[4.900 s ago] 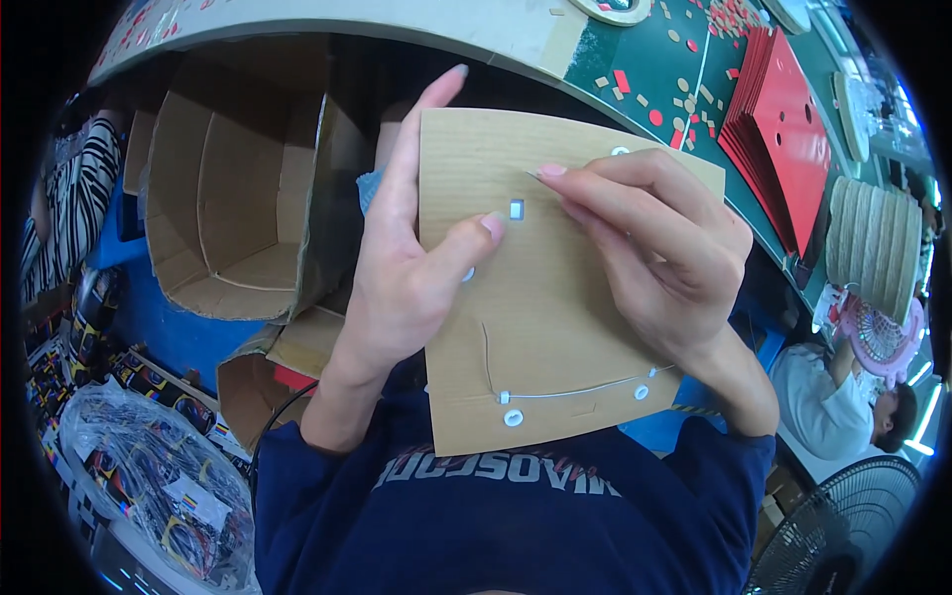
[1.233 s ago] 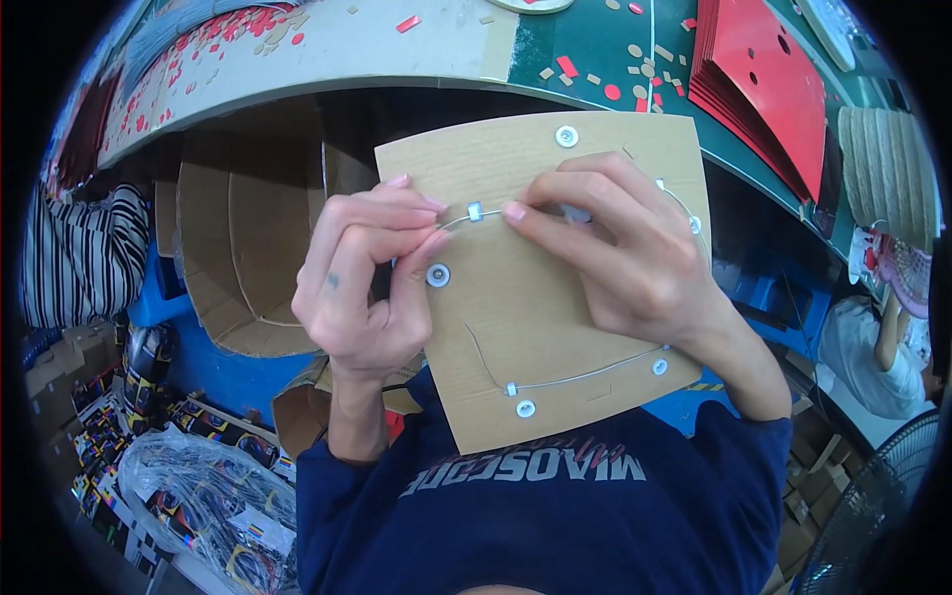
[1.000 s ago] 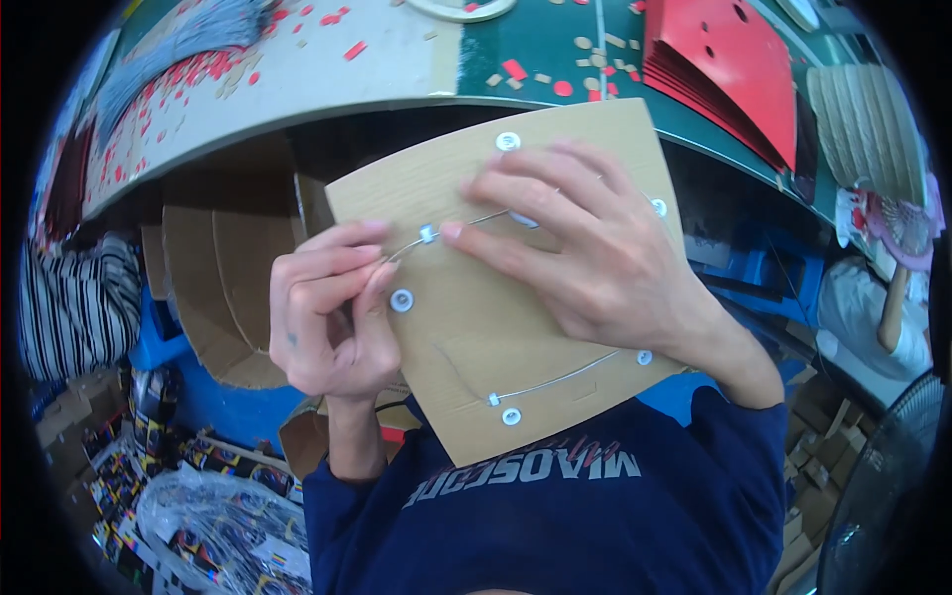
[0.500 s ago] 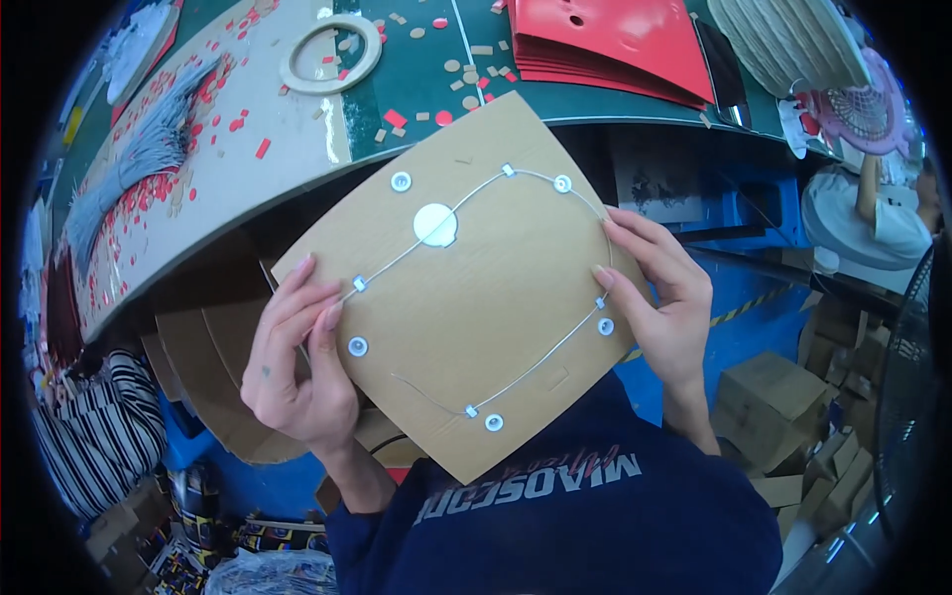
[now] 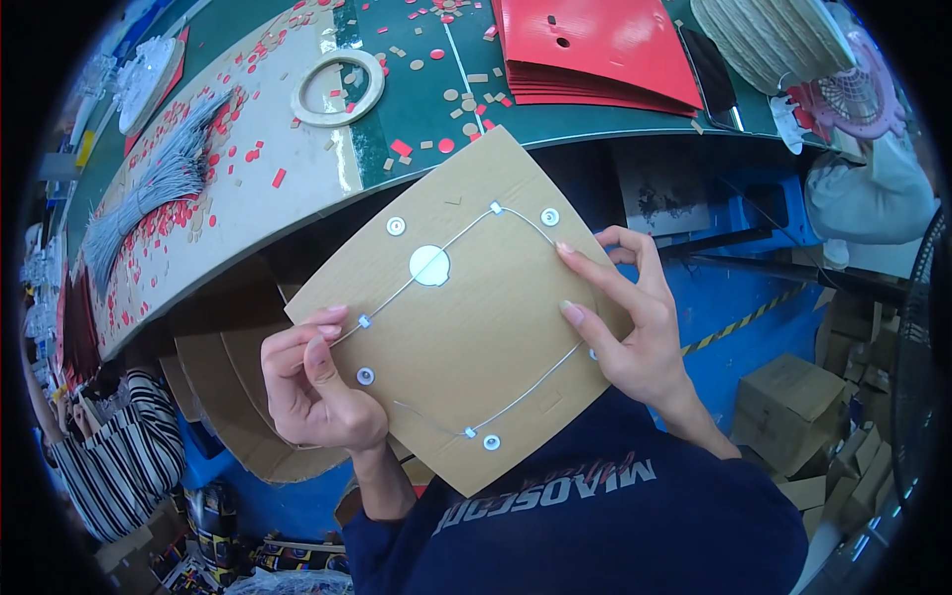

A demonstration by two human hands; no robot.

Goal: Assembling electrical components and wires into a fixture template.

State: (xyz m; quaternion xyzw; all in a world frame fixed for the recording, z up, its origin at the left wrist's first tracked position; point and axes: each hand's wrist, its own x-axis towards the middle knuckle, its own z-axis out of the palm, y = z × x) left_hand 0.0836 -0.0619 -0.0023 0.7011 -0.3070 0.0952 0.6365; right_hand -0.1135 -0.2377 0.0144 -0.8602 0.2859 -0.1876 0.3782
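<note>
Brown card, tilted corner-wise, is held in front of the person's navy shirt, on the near side of the table; its far corner overlaps the table's edge in view. Thin wire runs across its face through small white clips, crossing a round white patch toward the left. White studs sit near the card's edges, one partly hidden by the right hand. That hand's grip is on the card's right side, thumb and forefinger apart on the face, the forefinger touching the wire. The left hand has a narrow grip at the card's left corner, the wire's left end pinched between thumb and fingers. On the table's far left lie a grey bundle and a pale ring, with red and tan scraps scattered about. A red stack lies far right, just beside a dark flat object. Beyond the left hand stands an open box; a closed carton is at the right.
</note>
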